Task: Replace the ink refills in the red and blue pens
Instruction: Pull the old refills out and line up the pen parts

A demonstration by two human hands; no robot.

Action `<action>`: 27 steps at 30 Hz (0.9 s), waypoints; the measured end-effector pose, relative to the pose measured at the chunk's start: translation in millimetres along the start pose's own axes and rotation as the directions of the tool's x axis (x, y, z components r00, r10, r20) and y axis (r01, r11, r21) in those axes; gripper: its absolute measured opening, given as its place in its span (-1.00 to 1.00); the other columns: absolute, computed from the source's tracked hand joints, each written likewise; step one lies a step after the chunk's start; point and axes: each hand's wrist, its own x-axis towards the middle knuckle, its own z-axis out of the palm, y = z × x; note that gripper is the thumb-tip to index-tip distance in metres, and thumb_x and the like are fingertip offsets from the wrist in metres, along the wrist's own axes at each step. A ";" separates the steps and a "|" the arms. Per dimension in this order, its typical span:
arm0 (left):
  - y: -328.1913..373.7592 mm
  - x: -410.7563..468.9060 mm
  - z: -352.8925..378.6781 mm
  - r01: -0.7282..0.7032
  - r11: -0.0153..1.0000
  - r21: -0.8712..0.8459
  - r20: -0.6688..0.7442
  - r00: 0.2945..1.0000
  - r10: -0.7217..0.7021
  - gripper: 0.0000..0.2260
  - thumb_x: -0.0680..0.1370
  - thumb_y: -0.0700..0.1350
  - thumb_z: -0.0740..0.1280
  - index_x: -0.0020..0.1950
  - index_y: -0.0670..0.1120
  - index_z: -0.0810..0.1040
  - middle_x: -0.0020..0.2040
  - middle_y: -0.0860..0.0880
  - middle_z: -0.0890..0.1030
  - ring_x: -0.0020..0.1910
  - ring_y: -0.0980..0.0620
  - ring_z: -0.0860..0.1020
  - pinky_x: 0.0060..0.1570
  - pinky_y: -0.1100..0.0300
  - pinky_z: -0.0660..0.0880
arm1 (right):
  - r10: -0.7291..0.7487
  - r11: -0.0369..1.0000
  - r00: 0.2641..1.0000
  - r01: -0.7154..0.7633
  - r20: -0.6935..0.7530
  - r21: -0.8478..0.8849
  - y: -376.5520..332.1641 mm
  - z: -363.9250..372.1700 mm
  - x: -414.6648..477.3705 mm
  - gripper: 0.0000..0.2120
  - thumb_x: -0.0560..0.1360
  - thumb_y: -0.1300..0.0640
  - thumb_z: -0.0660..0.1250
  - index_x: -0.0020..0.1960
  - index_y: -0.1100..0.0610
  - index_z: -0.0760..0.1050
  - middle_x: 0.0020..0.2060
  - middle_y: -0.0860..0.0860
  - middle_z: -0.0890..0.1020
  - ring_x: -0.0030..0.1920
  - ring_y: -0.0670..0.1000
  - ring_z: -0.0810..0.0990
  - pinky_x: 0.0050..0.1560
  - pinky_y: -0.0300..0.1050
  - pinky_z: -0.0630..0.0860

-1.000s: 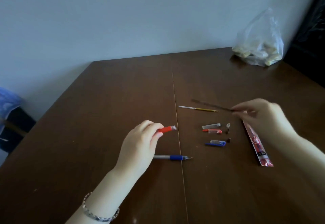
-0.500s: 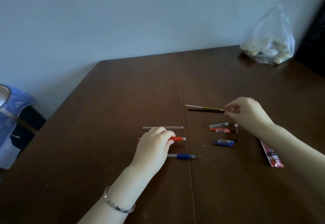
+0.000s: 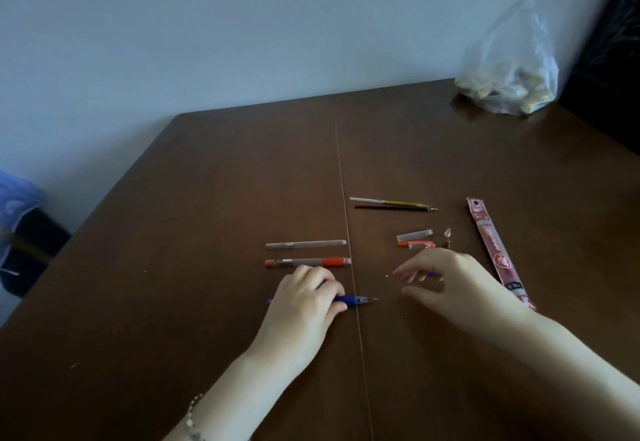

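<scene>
A clear plastic bag (image 3: 509,70) of pale items is located on the brown bench (image 3: 207,198), upper right. A blue object (image 3: 17,205) is seen at the left edge.

Two refills (image 3: 393,204) behind caps (image 3: 415,239); packet (image 3: 495,253) right; pens (image 3: 306,261) left.

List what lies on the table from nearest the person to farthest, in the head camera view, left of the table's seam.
blue pen under the left hand → red pen → clear pen barrel
</scene>
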 end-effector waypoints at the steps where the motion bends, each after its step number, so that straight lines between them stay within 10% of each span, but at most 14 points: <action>1: 1.8 -0.9 -0.9 0.005 1.000 -0.008 -0.014 1.000 -0.005 -0.76 0.54 -0.04 0.21 0.18 -0.03 0.48 0.16 0.01 0.52 0.16 0.09 0.40 0.18 0.24 0.32 | -0.029 1.000 1.000 0.029 -0.002 0.004 -5.0 2.9 -0.1 -0.79 0.39 0.17 0.41 0.00 -0.01 0.60 -0.20 -0.22 0.53 -0.12 -0.19 0.52 -0.09 -0.41 0.43; 5: 13.2 -5.1 -9.9 -0.031 0.996 -0.086 -0.107 0.994 0.022 -0.84 0.49 -0.13 0.31 0.05 -0.10 0.56 -0.05 -0.06 0.63 -0.10 0.00 0.58 -0.09 0.19 0.51 | -0.146 0.989 0.989 0.146 -0.003 -0.011 -22.2 10.7 0.3 -0.81 0.41 0.09 0.39 0.02 -0.01 0.61 -0.16 -0.26 0.49 -0.13 -0.27 0.44 -0.10 -0.52 0.36; 13: 11.8 -9.7 -17.7 -0.019 0.997 -0.080 -0.130 0.991 0.008 -0.84 0.42 -0.19 0.39 -0.01 -0.14 0.58 -0.12 -0.09 0.66 -0.18 -0.02 0.63 -0.16 0.15 0.59 | -0.269 0.953 0.963 0.262 -0.028 -0.148 -16.9 -7.0 -6.2 -0.82 0.28 0.32 0.49 -0.17 0.11 0.67 -0.31 0.00 0.69 -0.26 -0.01 0.59 -0.18 -0.13 0.56; 20: -7.6 -8.0 -9.0 0.165 0.979 -0.122 -0.164 0.969 -0.184 -0.81 0.49 -0.09 0.29 0.08 -0.09 0.53 0.02 -0.05 0.60 -0.03 0.03 0.55 -0.09 0.27 0.47 | 0.127 0.978 0.916 -0.179 -0.380 -0.104 45.6 -59.8 23.2 -0.88 0.40 0.23 0.38 -0.12 0.05 0.64 -0.25 -0.02 0.60 -0.17 -0.03 0.52 -0.13 -0.15 0.36; 27: 1.5 -1.7 -3.8 0.163 0.984 -0.072 -0.083 0.982 -0.169 -0.76 0.54 -0.03 0.21 0.18 -0.02 0.46 0.12 0.01 0.55 0.08 0.09 0.48 0.04 0.33 0.39 | 0.261 0.955 0.948 -0.281 -0.181 -0.096 57.9 -26.7 79.8 -0.85 0.42 0.20 0.36 -0.03 0.15 0.62 -0.11 0.11 0.65 -0.03 0.07 0.53 -0.02 -0.04 0.46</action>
